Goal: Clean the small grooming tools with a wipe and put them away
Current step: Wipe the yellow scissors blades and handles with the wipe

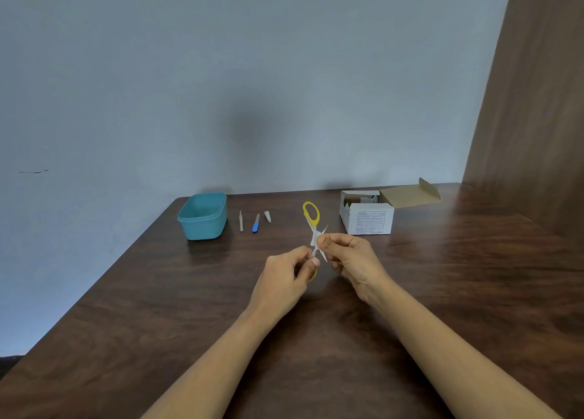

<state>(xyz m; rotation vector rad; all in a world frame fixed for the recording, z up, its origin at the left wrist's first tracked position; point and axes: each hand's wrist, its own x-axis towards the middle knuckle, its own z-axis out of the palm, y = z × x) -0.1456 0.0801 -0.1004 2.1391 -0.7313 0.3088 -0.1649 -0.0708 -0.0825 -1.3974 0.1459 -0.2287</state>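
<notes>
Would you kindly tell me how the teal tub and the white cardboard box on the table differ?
The teal tub is plain with rounded corners; the white cardboard box is square-edged with a printed label. The tub shows no lid; the box has a flap folded back. Both stand open-topped on the table.

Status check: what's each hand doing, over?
Left hand grips scissors handle. Right hand pinches wipe on open blades. Three tools lie between scissors and tub.
</notes>
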